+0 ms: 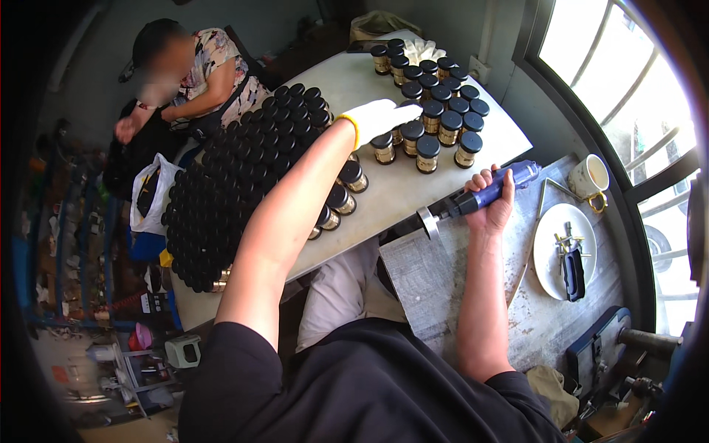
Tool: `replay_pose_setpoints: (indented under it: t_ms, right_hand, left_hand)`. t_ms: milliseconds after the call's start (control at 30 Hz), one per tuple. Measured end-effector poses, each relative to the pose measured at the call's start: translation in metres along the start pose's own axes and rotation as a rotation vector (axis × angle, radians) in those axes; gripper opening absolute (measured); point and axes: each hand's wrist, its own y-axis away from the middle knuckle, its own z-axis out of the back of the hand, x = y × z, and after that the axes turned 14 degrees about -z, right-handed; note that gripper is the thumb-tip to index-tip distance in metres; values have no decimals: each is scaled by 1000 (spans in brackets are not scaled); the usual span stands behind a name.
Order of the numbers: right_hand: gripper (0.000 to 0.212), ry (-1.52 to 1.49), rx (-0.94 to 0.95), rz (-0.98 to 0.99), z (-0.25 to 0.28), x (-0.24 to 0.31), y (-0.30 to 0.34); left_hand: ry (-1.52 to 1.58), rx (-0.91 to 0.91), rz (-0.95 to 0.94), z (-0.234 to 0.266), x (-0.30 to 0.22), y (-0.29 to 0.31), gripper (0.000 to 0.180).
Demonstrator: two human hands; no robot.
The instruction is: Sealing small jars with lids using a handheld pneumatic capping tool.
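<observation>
My left hand (378, 122), in a white glove with a yellow cuff, reaches over the table with its fingers stretched out. Its fingertips are beside a black-lidded jar (433, 112) in the right-hand group; whether they touch a lid I cannot tell. My bare right hand (491, 201) is closed around a blue handheld power driver (509, 183). A round metal cup-shaped head (428, 223) on the driver's end points left, just off the table's near edge. More glass jars (427, 153) with black lids and gold labels stand upright near my left hand.
Under my left arm a large packed block of black-lidded jars (251, 159) covers the table's left side. A grey side table (436, 273) holds a white plate (550, 258) with small metal parts and a mug (588, 176). Another person (214, 81) sits at far left.
</observation>
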Motion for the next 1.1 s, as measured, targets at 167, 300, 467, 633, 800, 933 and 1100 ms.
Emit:
replay_pose_setpoints:
  t_ms: [167,300,467,633,800,933,1100]
  right_hand:
    - [32,27,-16,24,1,5,1]
    - [32,30,-16,29,2,7,2]
    - [31,-21,-4,34,8,15,1]
    - [31,-72,-10,43,7,17,2]
    - [31,-72,22,53,9,21,4]
    - [32,-107,50,71,7,19,3]
    - [31,-154,67,48,8,19,1]
  left_hand:
    - [570,-96,248,-12,-52,41,84]
    - [659,-127,213,-26,-67,52,73]
    - [696,-303,131,-64,-84,83,65]
    - [89,-689,-32,-130,-54,96,53]
    - [171,-812,-155,-142,-47,102,44]
    - [711,-548,-111,-130,-62,150,33]
    - [400,-218,-83,-123,-87,171,33]
